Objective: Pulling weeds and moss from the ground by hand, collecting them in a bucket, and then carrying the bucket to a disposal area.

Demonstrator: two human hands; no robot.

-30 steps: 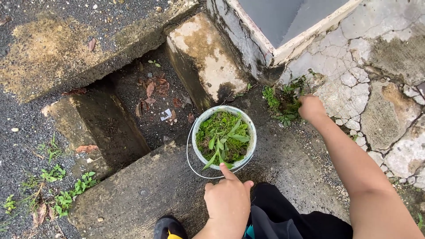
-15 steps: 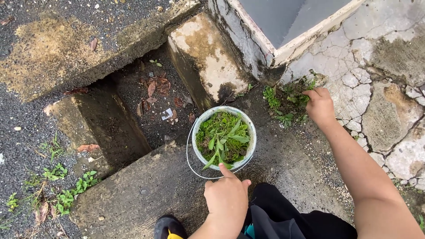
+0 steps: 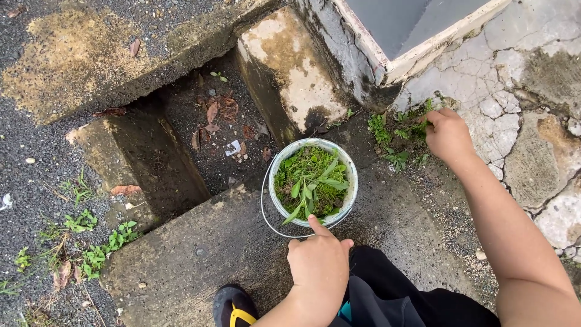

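1. Head view: I saw cracked concrete paving (image 3: 532, 151) at right and an open drain pit (image 3: 200, 139) at upper left.
2. At centre stood the white bucket (image 3: 351, 181), full of pulled weeds (image 3: 311, 181).
3. My left hand (image 3: 319, 269) lay loosely curled, forefinger on the bucket's near rim.
4. My right hand (image 3: 449, 136), at upper right, pinched the growing weed clump (image 3: 402, 130).

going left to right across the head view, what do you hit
weeds in the gravel → drain pit with dead leaves → bucket of pulled weeds → weed clump → right hand → cracked concrete
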